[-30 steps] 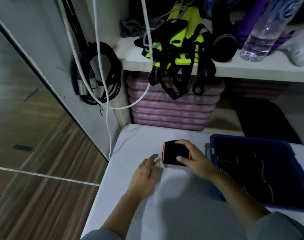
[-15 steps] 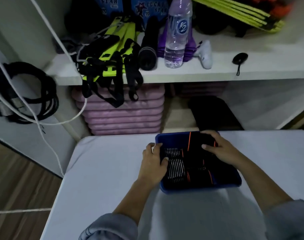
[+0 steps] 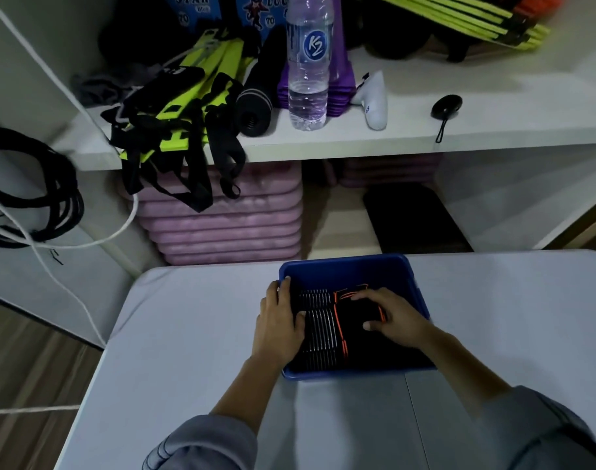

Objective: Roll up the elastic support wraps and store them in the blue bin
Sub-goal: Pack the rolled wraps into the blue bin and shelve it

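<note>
The blue bin (image 3: pixel 344 263) stands on the white table (image 3: pixel 188 340) in front of me. Inside it lie black wraps with white ribbing and orange edges (image 3: pixel 318 330). My right hand (image 3: pixel 396 318) is down in the bin, fingers and thumb curled around a rolled black wrap with orange trim (image 3: pixel 356 308). My left hand (image 3: pixel 277 325) grips the bin's left wall, fingers outside and over the rim, thumb inside.
Behind the table a white shelf (image 3: pixel 493 137) carries a water bottle (image 3: pixel 308 62), yellow-and-black straps (image 3: pixel 178 123), a black roller and a white handheld device. Pink mats (image 3: pixel 228 225) are stacked below it. Black cables (image 3: pixel 35 198) hang at the left.
My right hand carried the rolled wrap from the table left of the bin into the bin and lowered it. My left hand went from the table to the bin's left wall.
</note>
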Tool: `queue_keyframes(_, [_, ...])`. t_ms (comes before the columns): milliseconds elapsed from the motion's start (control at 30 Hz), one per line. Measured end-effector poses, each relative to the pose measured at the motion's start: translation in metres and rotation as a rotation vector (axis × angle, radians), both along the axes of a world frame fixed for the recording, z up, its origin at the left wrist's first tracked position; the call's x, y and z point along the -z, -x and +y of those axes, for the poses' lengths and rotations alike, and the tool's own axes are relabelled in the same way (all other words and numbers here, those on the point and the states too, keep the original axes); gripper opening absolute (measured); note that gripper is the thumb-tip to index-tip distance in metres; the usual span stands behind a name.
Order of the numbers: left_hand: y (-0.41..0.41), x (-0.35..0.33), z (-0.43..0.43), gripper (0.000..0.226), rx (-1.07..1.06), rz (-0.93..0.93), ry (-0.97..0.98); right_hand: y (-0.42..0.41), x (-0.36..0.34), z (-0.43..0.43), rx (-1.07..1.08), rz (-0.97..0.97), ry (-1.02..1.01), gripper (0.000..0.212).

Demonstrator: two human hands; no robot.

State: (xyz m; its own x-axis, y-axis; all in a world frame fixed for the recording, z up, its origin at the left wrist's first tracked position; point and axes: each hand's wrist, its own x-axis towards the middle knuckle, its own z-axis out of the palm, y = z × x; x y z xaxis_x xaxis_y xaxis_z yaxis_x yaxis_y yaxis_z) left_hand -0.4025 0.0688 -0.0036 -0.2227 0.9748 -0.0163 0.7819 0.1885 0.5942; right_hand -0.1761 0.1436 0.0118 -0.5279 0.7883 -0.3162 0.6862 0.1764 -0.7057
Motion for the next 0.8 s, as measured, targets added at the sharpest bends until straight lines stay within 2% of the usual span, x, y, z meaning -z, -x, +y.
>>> queue_keyframes(367, [-0.005, -0.003, -0.002, 0.067, -0.024, 0.088, 0.054, -0.001, 0.004, -0.012, 0.012, -0.075, -0.064, 0.049])
queue_keyframes(567, [-0.016, -0.024, -0.013, 0.062, -0.057, 0.201, 0.076, -0.007, -0.015, -0.024, 0.05, -0.081, -0.121, 0.074])
queue_keyframes(700, [-0.023, -0.065, -0.012, 0.05, -0.009, 0.272, 0.038, -0.014, -0.053, -0.025, 0.021, -0.053, -0.243, 0.056])
queue_keyframes(800, [-0.03, -0.116, -0.006, 0.038, 0.063, 0.187, -0.062, -0.016, -0.103, -0.014, 0.032, 0.005, -0.44, 0.039])
